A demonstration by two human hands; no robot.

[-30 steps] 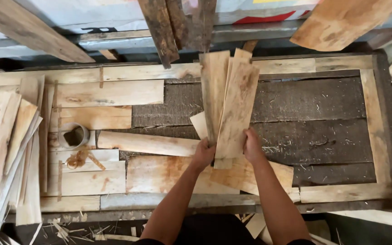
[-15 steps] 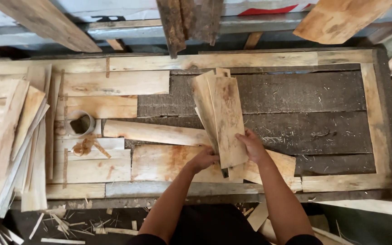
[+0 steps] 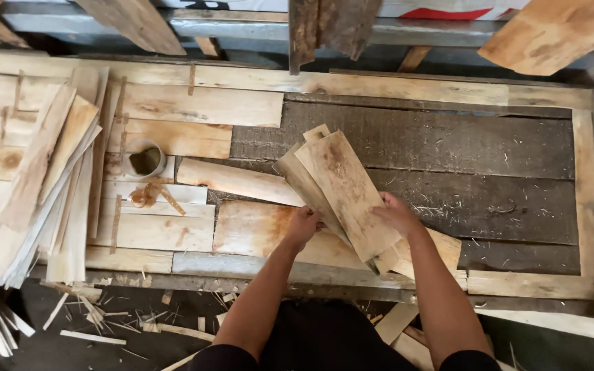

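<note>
**A:** What's the surface like from where you sit?

**B:** I'm looking straight down on a long tabletop of dark, rough boards, boxed in by a pale wooden frame. Thin pale slats already cover its left part, laid flat side by side. More planks lean in from the top edge of the frame, and wood splinters lie on the dark floor at the lower left.

**A:** And my hands?

**B:** Both are on a small bundle of thin wooden slats, just right of centre. The bundle is fanned and slanted, its far end pointing to the upper left, its near end toward the lower right. My left hand is curled around the bundle's left edge; my right hand lies on the top slat with fingers spread, pressing its right edge. I can't tell whether the bundle's lower end touches the boards below.

**A:** What else is close by?

**B:** A narrow, rounded-edged slat lies just left of the bundle. Further left a small round cup stands on the laid slats, and a loose heap of slats fills the left side.
</note>
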